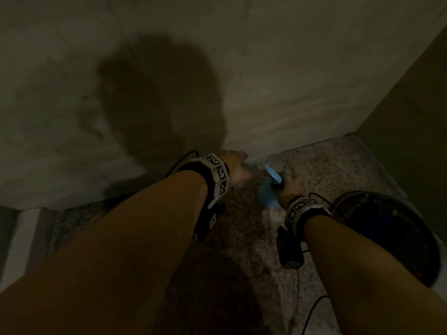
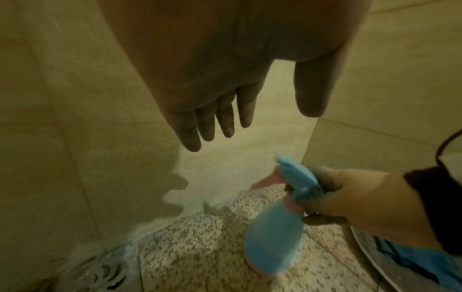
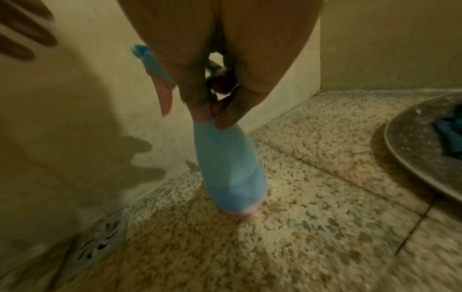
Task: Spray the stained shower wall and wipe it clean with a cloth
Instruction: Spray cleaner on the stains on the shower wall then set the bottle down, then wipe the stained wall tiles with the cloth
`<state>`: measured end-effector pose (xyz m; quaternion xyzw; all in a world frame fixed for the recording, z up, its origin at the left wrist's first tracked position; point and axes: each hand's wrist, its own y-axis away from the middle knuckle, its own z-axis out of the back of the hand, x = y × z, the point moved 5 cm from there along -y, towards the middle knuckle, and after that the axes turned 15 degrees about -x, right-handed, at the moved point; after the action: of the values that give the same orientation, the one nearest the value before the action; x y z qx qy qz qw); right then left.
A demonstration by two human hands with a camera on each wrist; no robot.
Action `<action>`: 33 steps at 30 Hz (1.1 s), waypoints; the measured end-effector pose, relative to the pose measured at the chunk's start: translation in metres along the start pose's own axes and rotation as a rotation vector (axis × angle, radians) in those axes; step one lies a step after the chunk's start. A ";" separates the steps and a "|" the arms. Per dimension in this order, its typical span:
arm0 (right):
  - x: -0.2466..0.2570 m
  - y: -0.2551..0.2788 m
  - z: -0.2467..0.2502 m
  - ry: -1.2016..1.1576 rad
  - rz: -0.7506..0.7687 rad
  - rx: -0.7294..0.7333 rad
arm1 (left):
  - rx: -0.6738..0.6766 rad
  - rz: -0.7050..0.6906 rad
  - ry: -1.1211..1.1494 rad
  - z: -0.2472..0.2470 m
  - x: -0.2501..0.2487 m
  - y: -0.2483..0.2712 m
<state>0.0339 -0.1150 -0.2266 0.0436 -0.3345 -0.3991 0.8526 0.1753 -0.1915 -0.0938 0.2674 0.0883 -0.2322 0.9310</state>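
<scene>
My right hand grips the neck of a light blue spray bottle with a pink trigger. The bottle hangs just above the speckled floor, its nozzle turned toward the beige tiled shower wall. My left hand is open with straight fingers, held near the wall's base and holding nothing. A blue cloth lies in the round metal basin at the right. The wall is dim in the head view, with my shadow on it.
A metal floor drain sits by the wall's foot at the left. The speckled stone floor spreads below. A second wall closes the corner at the right. A thin cable trails over the floor.
</scene>
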 end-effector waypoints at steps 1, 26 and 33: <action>-0.002 -0.001 -0.004 -0.003 -0.008 0.002 | 0.022 0.004 -0.024 -0.002 0.001 -0.002; -0.066 0.003 0.055 0.031 -0.078 -0.004 | 0.041 -0.122 0.016 -0.017 -0.081 0.010; -0.178 -0.010 0.066 0.404 -0.266 0.074 | 0.090 -0.219 -0.017 -0.040 -0.141 0.010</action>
<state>-0.0938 0.0172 -0.2742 0.1976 -0.1628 -0.4786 0.8399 0.0552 -0.1080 -0.0825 0.2959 0.0986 -0.3383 0.8879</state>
